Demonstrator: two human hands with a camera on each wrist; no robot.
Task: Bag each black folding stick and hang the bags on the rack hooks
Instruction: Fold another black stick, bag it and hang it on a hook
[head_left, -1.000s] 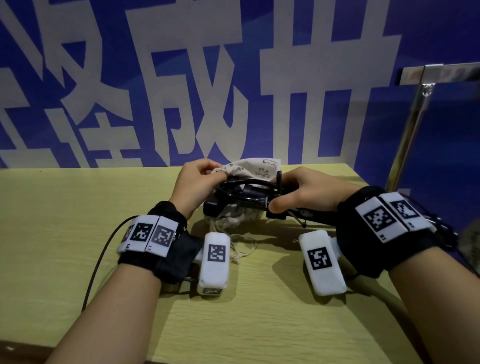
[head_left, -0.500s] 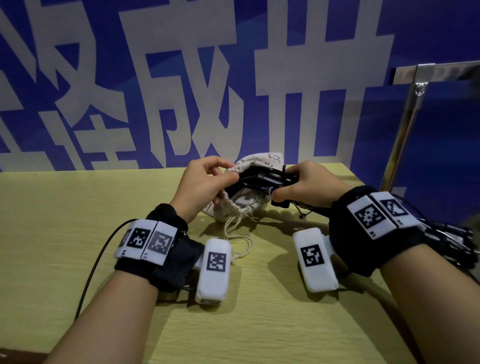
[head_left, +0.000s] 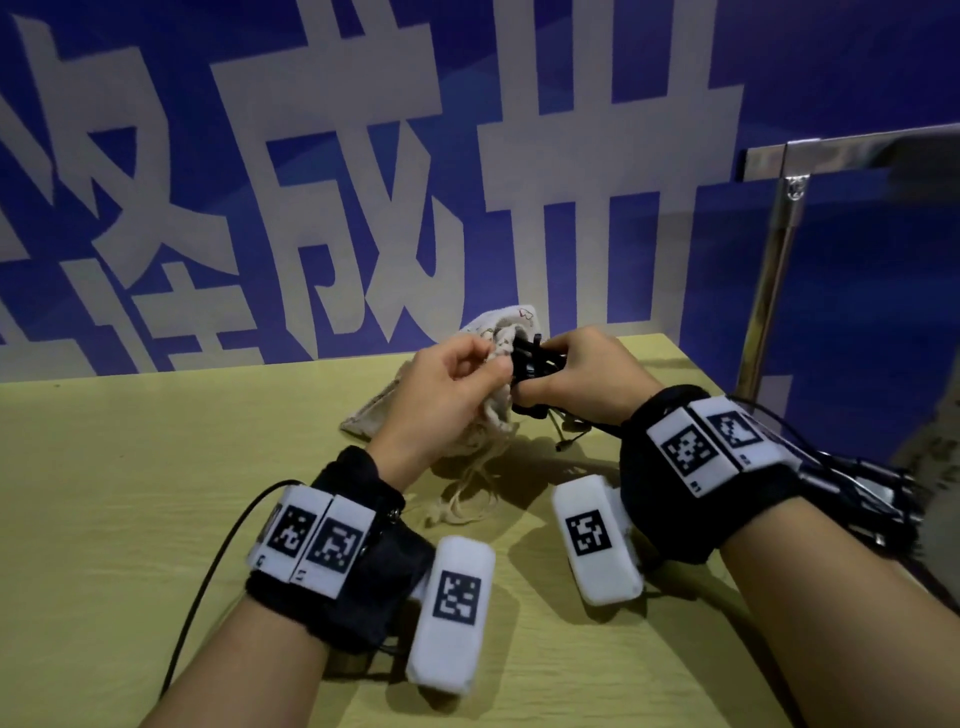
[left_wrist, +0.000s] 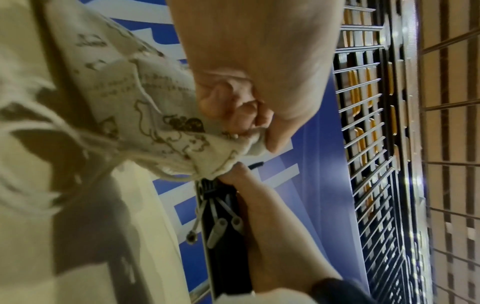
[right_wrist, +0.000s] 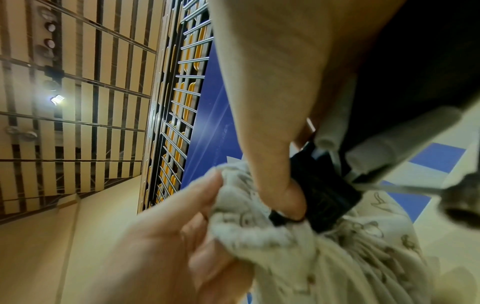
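Observation:
A beige printed drawstring bag lies bunched on the yellow-green table at mid back. My left hand pinches the rim of the bag's mouth between thumb and fingers. My right hand grips the black folding stick, whose front end sits at the bag's mouth. The stick's thin legs with grey tips trail back under my right palm. The bag's drawstring hangs loose onto the table.
A chrome rack post with a horizontal bar rises at the table's right back corner. A blue wall banner with large white characters stands right behind the table. A black cable runs from my left wrist.
Both hands moved up and away from me with the bag and stick. The stick's front end has gone deeper into the bag's mouth, and the bag has bunched up around it.

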